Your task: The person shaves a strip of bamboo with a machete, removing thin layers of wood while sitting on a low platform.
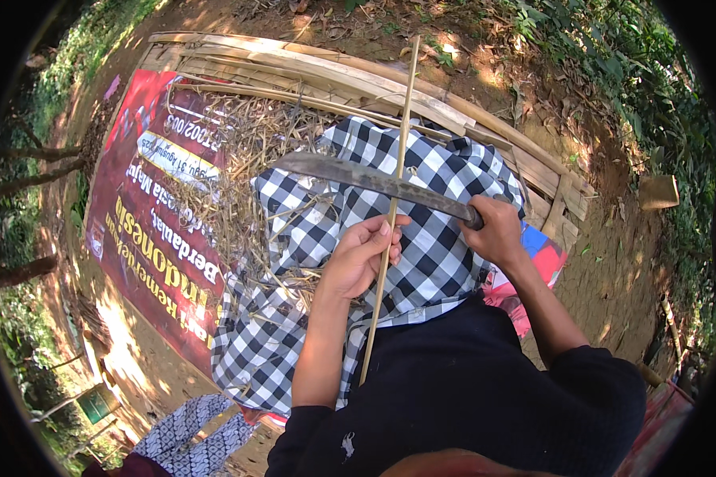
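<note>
Bamboo strip (393,208), pale, narrow, one piece: we are holding it lengthwise above the checked cloth (445,262), its far end reaching past the cloth's far edge, its near end lying at the cloth's near side beside our black top (469,381).

Left hand (359,258), above the cloth's middle: we are closing thumb and fingers around the strip.

Right hand (495,232), above the cloth's right part: we are gripping the handle of a long, dark, slightly curved blade (342,173). It is crossing the strip, its tip pointing toward the cloth's left side; whether blade and strip are touching, we are not managing to tell.

Surroundings: straw-like scraps (250,151) are lying left of the cloth and partly on it; a red printed sheet (119,215) is spreading farther left; split bamboo slats (334,63) are running beyond the cloth's far edge.
</note>
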`<act>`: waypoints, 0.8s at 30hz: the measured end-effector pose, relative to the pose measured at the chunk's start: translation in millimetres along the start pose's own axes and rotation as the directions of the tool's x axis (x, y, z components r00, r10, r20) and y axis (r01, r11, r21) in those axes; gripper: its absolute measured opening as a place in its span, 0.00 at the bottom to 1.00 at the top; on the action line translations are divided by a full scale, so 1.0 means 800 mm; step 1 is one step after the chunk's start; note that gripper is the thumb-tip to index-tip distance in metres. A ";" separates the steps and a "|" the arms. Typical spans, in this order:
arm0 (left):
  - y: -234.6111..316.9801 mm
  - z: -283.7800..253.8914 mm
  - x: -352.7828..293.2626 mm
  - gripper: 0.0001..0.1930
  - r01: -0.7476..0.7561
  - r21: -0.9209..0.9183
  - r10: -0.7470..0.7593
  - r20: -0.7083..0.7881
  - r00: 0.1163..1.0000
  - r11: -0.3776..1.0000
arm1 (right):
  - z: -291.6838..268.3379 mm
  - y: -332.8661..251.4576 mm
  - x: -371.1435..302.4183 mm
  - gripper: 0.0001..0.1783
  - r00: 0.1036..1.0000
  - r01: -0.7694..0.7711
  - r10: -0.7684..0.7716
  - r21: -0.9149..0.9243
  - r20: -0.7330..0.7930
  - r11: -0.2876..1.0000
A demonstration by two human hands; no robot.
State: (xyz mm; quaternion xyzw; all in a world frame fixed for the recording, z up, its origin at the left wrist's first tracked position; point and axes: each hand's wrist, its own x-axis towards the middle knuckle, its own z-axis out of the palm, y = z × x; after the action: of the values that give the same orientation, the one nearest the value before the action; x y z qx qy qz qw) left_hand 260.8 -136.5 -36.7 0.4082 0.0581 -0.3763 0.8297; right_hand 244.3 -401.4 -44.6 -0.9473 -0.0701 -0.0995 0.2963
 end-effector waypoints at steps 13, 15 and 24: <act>-0.009 0.029 0.026 0.17 -0.131 -0.010 0.122 -0.305 0.945 0.991 | 0.033 -0.034 -0.055 0.15 0.953 0.265 -0.274 0.079 0.133 0.961; -0.016 0.021 0.028 0.17 -0.145 -0.038 0.130 -0.257 0.958 0.989 | 0.034 -0.035 -0.053 0.17 0.947 0.272 -0.278 0.061 0.158 0.960; -0.041 0.029 0.030 0.15 -0.173 -0.112 0.139 -0.267 0.954 0.978 | 0.024 0.041 0.045 0.12 0.999 -0.018 0.029 -0.279 0.035 0.960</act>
State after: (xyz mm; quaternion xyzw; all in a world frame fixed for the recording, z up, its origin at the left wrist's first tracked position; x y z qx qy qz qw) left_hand 251.2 -179.6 -52.2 0.4005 0.1583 -0.2483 0.8677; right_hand 288.2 -414.8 -69.6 -0.9821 -0.0499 -0.0865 0.1596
